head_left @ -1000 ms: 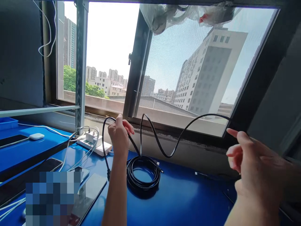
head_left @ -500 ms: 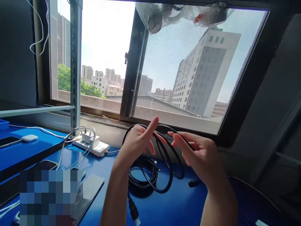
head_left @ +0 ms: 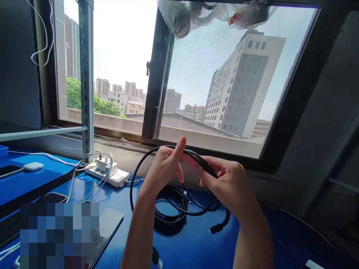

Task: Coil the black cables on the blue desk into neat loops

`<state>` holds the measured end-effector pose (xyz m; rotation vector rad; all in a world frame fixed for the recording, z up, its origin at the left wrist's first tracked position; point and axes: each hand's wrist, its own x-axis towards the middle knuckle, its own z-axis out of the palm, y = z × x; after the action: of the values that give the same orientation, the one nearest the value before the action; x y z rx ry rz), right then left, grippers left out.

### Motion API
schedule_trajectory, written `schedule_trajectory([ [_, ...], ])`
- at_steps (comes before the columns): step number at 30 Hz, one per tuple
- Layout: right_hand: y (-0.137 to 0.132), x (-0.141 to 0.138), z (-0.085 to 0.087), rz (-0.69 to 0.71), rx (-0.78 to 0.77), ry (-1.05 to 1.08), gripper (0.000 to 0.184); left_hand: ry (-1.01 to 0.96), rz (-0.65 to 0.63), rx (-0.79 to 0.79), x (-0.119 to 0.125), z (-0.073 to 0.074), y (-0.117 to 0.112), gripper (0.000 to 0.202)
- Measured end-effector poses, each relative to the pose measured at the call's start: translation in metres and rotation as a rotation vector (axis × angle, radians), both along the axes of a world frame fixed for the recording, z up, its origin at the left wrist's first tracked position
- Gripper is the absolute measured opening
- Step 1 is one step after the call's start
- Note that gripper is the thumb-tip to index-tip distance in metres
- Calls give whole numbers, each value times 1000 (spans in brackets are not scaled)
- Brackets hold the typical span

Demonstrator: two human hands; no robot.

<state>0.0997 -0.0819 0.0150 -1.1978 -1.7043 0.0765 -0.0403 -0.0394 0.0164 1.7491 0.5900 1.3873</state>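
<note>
Loops of a thick black cable [head_left: 132, 178] run between my two hands, above the blue tabletop. My left hand [head_left: 165, 168] is closed around the cable, thumb pointing up. With thumb and fingers, my right hand [head_left: 228, 184] pinches several strands at the right side of the loop. One cable end with a black plug [head_left: 215, 228] hangs below my right hand. Another plug [head_left: 156, 257] shows partly beside my left forearm. Behind the hands, a coiled thin black cable [head_left: 164, 220] lies on the table.
On the left sit a white power strip [head_left: 117, 177] with chargers, white cords and a dark phone [head_left: 110, 224]. A metal shelf post [head_left: 87, 74] rises by the window. Plastic bags [head_left: 182, 22] hang at its top. Pixelation covers the lower left.
My right hand has moved left, close to my left hand, bringing strands together. The loop has widened on the left, and the hanging plug has shifted left and down.
</note>
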Motion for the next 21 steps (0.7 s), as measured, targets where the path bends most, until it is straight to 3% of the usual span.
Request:
schedule_trajectory([
  [4, -1, 2, -1, 217, -105, 64, 33, -128, 81, -27, 2, -1, 3, 54],
  [6, 0, 4, -3, 260, -135, 93, 36, -165, 107, -44, 2, -3, 6, 52],
  [10, 6, 7, -7, 158, -108, 215, 50, -103, -8, -29, -2, -5, 7, 58],
  [12, 8, 7, -7, 91, -66, 279, 50, -164, -35, 22, -5, -5, 5, 59],
  [14, 7, 9, -5, 20, -19, 337, 48, -341, 34, 89, -7, -3, 4, 58],
  [17, 5, 10, -1, -91, 52, 374, 45, -571, 235, 174, -9, -1, 5, 56],
  [21, 3, 11, 2, -224, 177, 366, 44, -553, 358, 266, -6, -1, 13, 44],
])
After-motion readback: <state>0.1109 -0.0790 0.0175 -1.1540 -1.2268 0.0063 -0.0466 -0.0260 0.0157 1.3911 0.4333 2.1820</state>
